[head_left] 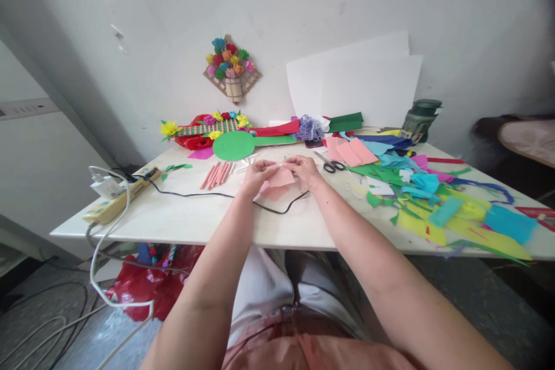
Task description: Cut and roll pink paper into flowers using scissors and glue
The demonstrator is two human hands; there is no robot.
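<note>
Both my hands meet over the white table [182,219], pinching one piece of pink paper [281,178] between them. My left hand [256,175] grips its left edge with fingers curled. My right hand [306,170] holds the right edge, fingers closed on it. A second pink scrap [271,192] lies flat under the held piece. A black cable [208,195] runs across the table just in front of my hands. Scissors [330,164] lie to the right of my right hand.
Pink rolled sticks [217,174] and a green paper disc [234,145] lie left of my hands. Several coloured paper scraps [433,196] cover the table's right side. A power strip [117,196] sits at the left edge. White sheets [355,84] lean on the wall.
</note>
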